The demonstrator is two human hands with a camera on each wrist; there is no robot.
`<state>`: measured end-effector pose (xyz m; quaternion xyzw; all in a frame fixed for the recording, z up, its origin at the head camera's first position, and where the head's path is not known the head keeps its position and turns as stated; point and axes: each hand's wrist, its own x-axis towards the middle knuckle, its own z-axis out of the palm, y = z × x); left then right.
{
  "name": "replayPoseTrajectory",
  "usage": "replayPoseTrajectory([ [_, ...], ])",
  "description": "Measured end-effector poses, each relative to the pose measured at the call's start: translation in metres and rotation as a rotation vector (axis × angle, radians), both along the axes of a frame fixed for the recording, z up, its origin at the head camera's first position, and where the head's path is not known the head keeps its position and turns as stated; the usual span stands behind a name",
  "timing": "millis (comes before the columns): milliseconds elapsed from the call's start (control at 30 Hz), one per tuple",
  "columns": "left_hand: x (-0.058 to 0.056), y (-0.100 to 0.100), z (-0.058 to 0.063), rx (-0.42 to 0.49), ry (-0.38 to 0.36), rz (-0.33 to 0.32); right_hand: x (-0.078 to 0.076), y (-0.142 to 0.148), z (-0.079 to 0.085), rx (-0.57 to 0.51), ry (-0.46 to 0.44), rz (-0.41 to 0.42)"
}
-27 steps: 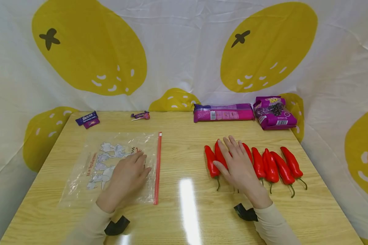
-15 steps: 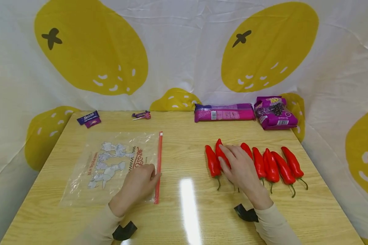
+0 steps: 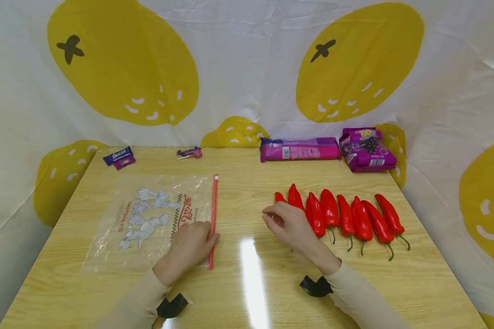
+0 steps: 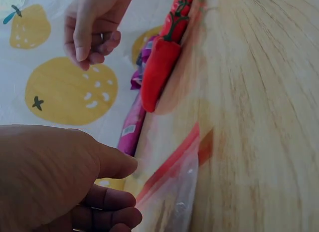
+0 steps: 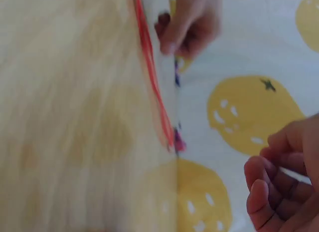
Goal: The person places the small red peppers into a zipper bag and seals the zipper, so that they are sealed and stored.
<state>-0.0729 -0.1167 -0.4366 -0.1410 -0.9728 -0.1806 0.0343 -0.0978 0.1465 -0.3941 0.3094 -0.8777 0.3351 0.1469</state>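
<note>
A clear zip bag (image 3: 148, 228) printed with cartoon figures lies flat at the left, its red zip strip (image 3: 214, 201) facing the middle. My left hand (image 3: 187, 249) hovers at that strip; in the left wrist view its thumb and loosely bent fingers show a gap with nothing pinched. Several red peppers (image 3: 329, 208) lie in a row at the right, stems towards me. Over the row's left end is my right hand (image 3: 294, 230), fingers loosely bent, holding nothing in the right wrist view. It partly hides the leftmost peppers.
Along the table's back edge lie a long purple-pink packet (image 3: 300, 150), a purple bag (image 3: 368, 150) with a dark fruit picture, a lollipop (image 3: 190, 153) and small wrapped sweets (image 3: 120, 158). A fruit-patterned cloth (image 3: 238, 68) hangs behind the table (image 3: 247, 192).
My left hand has moved right from the bag's middle to its zip strip, its fingers bending. The right hand has left the middle peppers and shifted left, its spread fingers now loosely bent.
</note>
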Motion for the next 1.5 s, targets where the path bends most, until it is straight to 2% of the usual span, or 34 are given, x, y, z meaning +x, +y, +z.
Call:
replayPoseTrajectory([
  [67, -0.001, 0.000, -0.003, -0.008, -0.012, 0.003, -0.001, -0.010, -0.003, -0.065, -0.137, -0.016],
  [167, -0.002, 0.000, -0.007, -0.013, -0.027, 0.008, -0.001, -0.023, -0.008, -0.071, -0.248, -0.036],
  [367, -0.004, 0.000, -0.011, -0.019, -0.031, 0.013, -0.004, -0.040, -0.015, -0.020, -0.321, -0.033],
  [633, -0.005, 0.001, -0.013, -0.026, 0.045, -0.010, -0.004, -0.055, -0.022, 0.033, -0.389, 0.005],
  [767, -0.004, 0.000, -0.011, -0.030, 0.047, -0.014, -0.004, -0.064, -0.027, 0.014, -0.485, 0.032],
  [900, -0.003, -0.001, -0.004, 0.018, 0.043, 0.001, -0.003, -0.075, -0.029, -0.054, -0.609, 0.074],
  [1000, -0.004, -0.002, 0.002, 0.049, 0.072, 0.013, -0.002, -0.084, -0.028, -0.083, -0.674, 0.120],
  [1100, -0.005, -0.004, 0.004, 0.048, 0.101, 0.020, -0.001, -0.092, -0.027, -0.072, -0.696, 0.176],
  [1233, -0.006, -0.005, 0.006, 0.046, 0.152, 0.019, 0.000, -0.096, -0.025, -0.043, -0.694, 0.203],
  [1367, -0.003, -0.007, 0.010, 0.042, 0.217, 0.015, -0.001, -0.098, -0.024, -0.010, -0.658, 0.240],
  [1500, -0.001, -0.007, 0.014, 0.040, 0.248, 0.015, -0.004, -0.099, -0.021, 0.079, -0.595, 0.293],
])
